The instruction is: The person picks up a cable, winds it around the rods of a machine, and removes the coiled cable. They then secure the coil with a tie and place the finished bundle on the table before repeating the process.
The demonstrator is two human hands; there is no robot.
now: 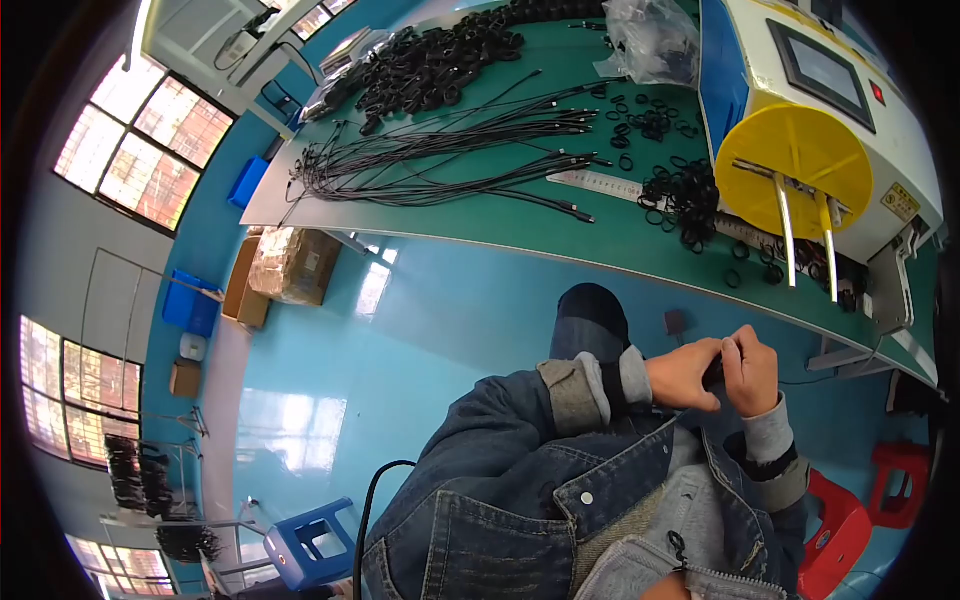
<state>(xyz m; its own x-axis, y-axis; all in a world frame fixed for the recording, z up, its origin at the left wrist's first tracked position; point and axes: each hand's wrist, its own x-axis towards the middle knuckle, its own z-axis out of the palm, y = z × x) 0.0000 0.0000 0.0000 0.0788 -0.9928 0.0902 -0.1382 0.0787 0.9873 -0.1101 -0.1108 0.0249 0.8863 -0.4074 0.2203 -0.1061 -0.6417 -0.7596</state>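
My left hand [684, 376] and my right hand [752, 372] meet in front of my body, below the table's front edge. Both are closed, fingers curled round a small dark thing [713, 373] between them; mostly covered, its kind cannot be made out. Nearest above them is a white and blue machine [760, 60] with a screen, a yellow disc [790, 150] and two metal prongs [786, 235]. Small black rings [690, 205] lie loose beside the disc. Farther left, long black cables [430, 175] are spread in a bundle.
The green-topped table [480, 225] carries a heap of coiled black cables [440, 65] and a clear plastic bag [652, 40] at the back. Cardboard boxes [292, 265] stand on the floor at left. A blue stool [312, 545] and red stools [835, 530] flank me.
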